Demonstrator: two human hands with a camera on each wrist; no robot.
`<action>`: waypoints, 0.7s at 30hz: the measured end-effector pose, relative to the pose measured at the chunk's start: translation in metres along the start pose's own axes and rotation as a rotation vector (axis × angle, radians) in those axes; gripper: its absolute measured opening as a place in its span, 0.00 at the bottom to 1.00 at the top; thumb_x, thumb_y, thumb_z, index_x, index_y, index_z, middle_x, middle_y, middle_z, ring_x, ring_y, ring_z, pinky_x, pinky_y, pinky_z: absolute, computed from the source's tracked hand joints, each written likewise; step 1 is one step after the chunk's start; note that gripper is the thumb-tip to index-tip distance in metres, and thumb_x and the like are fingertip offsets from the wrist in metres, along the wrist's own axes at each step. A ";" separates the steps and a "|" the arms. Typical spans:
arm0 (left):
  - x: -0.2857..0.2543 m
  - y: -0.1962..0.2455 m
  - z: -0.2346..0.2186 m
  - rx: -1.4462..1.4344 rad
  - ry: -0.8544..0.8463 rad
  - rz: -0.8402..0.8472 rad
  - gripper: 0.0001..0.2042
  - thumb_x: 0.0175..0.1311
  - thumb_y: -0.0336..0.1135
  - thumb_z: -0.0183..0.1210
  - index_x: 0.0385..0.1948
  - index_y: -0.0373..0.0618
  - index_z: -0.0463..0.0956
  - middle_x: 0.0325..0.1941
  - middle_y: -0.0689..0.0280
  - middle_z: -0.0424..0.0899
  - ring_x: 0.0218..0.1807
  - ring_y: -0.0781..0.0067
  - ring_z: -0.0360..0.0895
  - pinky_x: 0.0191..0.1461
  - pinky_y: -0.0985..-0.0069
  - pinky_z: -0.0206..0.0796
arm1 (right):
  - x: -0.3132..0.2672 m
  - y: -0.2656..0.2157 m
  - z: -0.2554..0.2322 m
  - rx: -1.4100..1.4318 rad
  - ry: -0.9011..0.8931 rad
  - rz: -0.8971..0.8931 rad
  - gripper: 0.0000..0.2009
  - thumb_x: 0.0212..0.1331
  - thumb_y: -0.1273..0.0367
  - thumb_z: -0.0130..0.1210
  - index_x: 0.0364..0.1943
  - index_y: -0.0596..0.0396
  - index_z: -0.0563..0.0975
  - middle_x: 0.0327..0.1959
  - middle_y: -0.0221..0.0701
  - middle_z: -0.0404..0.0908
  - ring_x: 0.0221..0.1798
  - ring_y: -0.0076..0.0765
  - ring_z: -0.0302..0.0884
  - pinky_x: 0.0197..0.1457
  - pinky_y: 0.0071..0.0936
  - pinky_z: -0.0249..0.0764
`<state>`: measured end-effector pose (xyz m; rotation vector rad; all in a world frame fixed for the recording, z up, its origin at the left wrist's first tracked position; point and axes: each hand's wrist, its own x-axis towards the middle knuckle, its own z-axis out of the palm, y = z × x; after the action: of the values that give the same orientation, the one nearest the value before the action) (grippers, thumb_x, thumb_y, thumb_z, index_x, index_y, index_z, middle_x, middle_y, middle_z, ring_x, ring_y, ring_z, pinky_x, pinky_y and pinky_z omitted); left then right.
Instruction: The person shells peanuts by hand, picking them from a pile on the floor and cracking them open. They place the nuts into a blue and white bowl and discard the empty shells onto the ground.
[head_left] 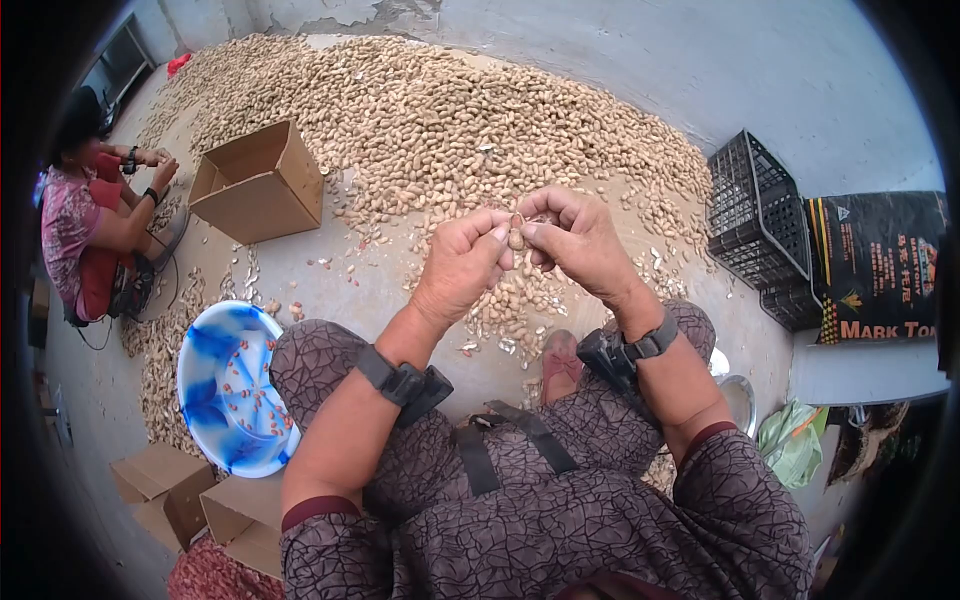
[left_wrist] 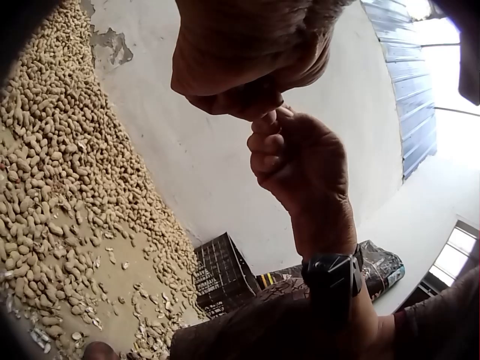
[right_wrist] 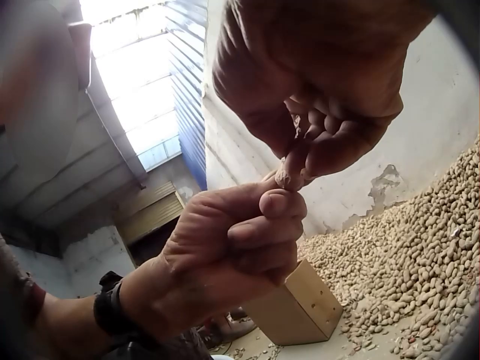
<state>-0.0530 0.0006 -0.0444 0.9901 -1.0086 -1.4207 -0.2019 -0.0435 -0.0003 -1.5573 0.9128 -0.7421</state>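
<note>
A single peanut (head_left: 516, 236) in its shell is held between the thumbs and fingertips of both hands, above the floor in front of the lap. My left hand (head_left: 462, 262) pinches it from the left, fingers curled. From the other side my right hand (head_left: 582, 243) pinches it, thumb against the shell. The right wrist view shows the peanut (right_wrist: 289, 174) up close at the fingertips, with the left hand (right_wrist: 232, 244) below and the right hand above. In the left wrist view the fingers cover the peanut.
A large peanut heap (head_left: 430, 120) lies against the wall. A blue-white basin (head_left: 215, 390) with reddish kernels stands by the left knee. Cardboard box (head_left: 262, 195) ahead left; black crate (head_left: 755, 215) and printed sack (head_left: 880, 265) at right. Another person (head_left: 90, 220) sits far left.
</note>
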 end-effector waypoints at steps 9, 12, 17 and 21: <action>-0.002 0.002 0.002 0.064 0.014 0.012 0.09 0.60 0.32 0.48 0.38 0.40 0.73 0.20 0.71 0.73 0.17 0.89 0.62 0.19 0.92 0.54 | -0.002 0.007 -0.001 -0.075 0.017 -0.082 0.05 0.44 0.77 0.48 0.28 0.63 0.72 0.19 0.27 0.74 0.19 0.15 0.68 0.20 0.15 0.65; -0.001 -0.001 -0.003 -0.015 -0.029 -0.037 0.09 0.61 0.33 0.48 0.37 0.39 0.73 0.19 0.71 0.72 0.17 0.88 0.61 0.18 0.92 0.52 | -0.003 0.000 -0.004 0.001 0.010 0.043 0.04 0.44 0.77 0.48 0.26 0.62 0.72 0.19 0.28 0.73 0.17 0.16 0.68 0.18 0.16 0.64; -0.001 -0.003 -0.006 -0.122 -0.036 -0.175 0.10 0.63 0.34 0.46 0.34 0.37 0.72 0.18 0.70 0.71 0.15 0.87 0.60 0.17 0.91 0.51 | -0.002 0.006 -0.035 -0.204 0.027 0.146 0.03 0.42 0.76 0.49 0.24 0.61 0.71 0.16 0.27 0.72 0.17 0.20 0.69 0.18 0.21 0.66; -0.007 0.007 -0.013 -0.151 0.044 -0.185 0.12 0.63 0.35 0.45 0.33 0.34 0.72 0.18 0.71 0.72 0.14 0.88 0.59 0.16 0.91 0.49 | -0.013 0.055 -0.082 -1.061 -0.149 0.200 0.05 0.37 0.72 0.54 0.20 0.60 0.74 0.16 0.33 0.75 0.20 0.31 0.74 0.23 0.28 0.69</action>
<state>-0.0376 0.0060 -0.0409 1.0189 -0.7803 -1.5953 -0.2872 -0.0768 -0.0404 -2.3259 1.4326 0.0734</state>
